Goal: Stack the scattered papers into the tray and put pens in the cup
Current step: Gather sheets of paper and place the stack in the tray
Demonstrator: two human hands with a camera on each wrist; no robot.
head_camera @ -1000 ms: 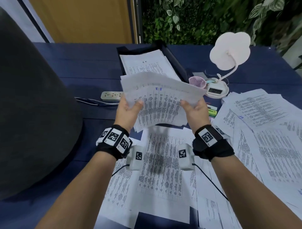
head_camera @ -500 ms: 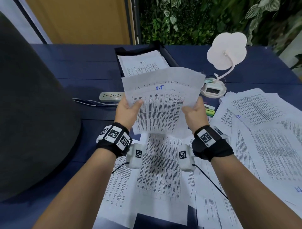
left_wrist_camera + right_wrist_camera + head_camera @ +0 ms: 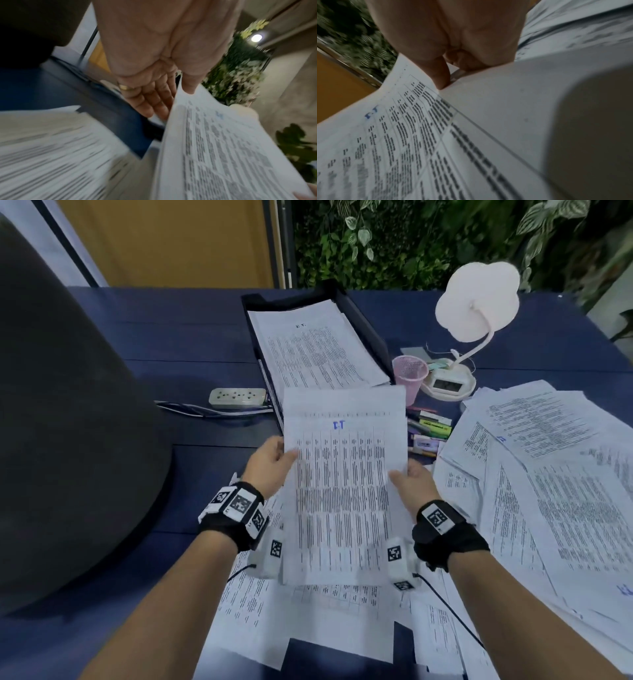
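Observation:
I hold a bundle of printed sheets (image 3: 342, 481) upright above the table, in front of the black tray (image 3: 371, 337). My left hand (image 3: 274, 460) pinches its left edge, thumb on the front; my right hand (image 3: 411, 477) pinches its right edge. The left wrist view has the thumb (image 3: 188, 83) on the held sheets (image 3: 223, 148) and fingers behind. In the right wrist view my thumb (image 3: 440, 75) presses the held sheets (image 3: 419, 135). The tray holds a paper stack (image 3: 315, 347). A pink mesh cup (image 3: 409, 376) stands right of the tray. Pens and highlighters (image 3: 428, 429) lie below the cup.
Scattered papers (image 3: 548, 474) cover the right and near table. A white desk lamp with clock base (image 3: 452, 381) stands behind the cup. A power strip (image 3: 238, 398) with cable lies left of the tray. A large dark rounded shape (image 3: 68, 422) fills the left.
The held sheets have been turned from a bent, sideways spread to a straight upright bundle and lowered toward me; both hands keep hold of its edges.

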